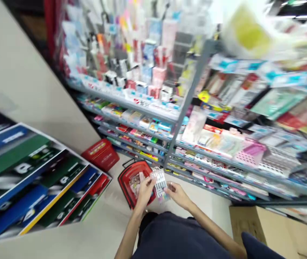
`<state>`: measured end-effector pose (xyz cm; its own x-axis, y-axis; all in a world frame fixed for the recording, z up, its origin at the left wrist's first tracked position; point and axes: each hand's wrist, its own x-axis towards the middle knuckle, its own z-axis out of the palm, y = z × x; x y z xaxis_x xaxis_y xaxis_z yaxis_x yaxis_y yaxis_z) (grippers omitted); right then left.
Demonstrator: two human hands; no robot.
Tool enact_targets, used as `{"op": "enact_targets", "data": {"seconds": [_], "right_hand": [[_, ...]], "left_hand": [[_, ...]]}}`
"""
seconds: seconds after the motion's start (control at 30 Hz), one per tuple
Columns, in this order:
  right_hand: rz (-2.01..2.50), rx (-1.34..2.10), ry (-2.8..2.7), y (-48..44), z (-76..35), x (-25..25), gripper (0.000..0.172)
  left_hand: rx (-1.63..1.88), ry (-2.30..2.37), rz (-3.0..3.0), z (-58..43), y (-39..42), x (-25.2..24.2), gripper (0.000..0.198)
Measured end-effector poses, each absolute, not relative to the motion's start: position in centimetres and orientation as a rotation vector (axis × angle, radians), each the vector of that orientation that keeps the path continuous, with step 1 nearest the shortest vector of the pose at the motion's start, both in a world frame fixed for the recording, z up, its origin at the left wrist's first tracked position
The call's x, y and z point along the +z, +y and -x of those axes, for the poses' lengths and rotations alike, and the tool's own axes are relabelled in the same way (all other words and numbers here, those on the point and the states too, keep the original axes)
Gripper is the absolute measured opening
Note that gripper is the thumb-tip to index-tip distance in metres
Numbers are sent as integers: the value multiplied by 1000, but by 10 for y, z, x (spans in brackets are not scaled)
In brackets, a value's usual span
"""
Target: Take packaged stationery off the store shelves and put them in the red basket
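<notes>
Both of my hands hold a small clear packet of coloured pens [160, 186] low in front of me. My left hand [146, 192] grips its left side with the fingers curled round it. On the packet's right side my right hand [177, 194] is closed. Just beyond the packet, on the floor, stands a red shopping basket [128, 177] with a few packets inside. The picture is smeared by motion.
Grey store shelves [182, 111] full of stationery and hanging packets fill the right and the back. A red box [101, 154] lies on the floor by the shelf. A display with blue, green and red panels [32, 180] stands at left. A cardboard box [261, 225] sits at lower right.
</notes>
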<state>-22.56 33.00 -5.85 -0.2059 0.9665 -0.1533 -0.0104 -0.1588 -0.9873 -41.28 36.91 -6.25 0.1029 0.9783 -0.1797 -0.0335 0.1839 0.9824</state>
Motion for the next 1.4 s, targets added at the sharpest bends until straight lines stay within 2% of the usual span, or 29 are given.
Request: {"op": "enact_targets", "data": {"seconds": [0.07, 0.2, 0.47, 0.6, 0.73, 0.87, 1.17, 1.3, 1.4], "right_hand": [[1172, 1318, -1190, 315, 171, -29, 44], [1167, 1079, -1111, 271, 53, 20, 29], [1120, 876, -1042, 185, -132, 87, 31], [1088, 668, -1115, 189, -179, 130, 29], [989, 545, -1207, 223, -197, 175, 30], [913, 511, -1239, 280, -201, 205, 36], [858, 369, -1201, 453, -182, 229, 38], [875, 315, -1171, 501, -174, 237, 42], [886, 254, -1094, 524, -168, 241, 38]], "left_hand": [[980, 1083, -1215, 364, 356, -22, 48], [871, 877, -1405, 248, 317, 42, 41], [806, 626, -1574, 46, 258, 113, 42], [994, 671, -1566, -5, 262, 148, 45], [1239, 707, -1528, -25, 287, 184, 46], [1330, 723, -1589, -31, 331, 207, 50], [1541, 598, -1586, -37, 498, 219, 49], [1577, 509, -1608, -35, 547, 231, 48], [1527, 463, -1595, -36, 571, 234, 47]]}}
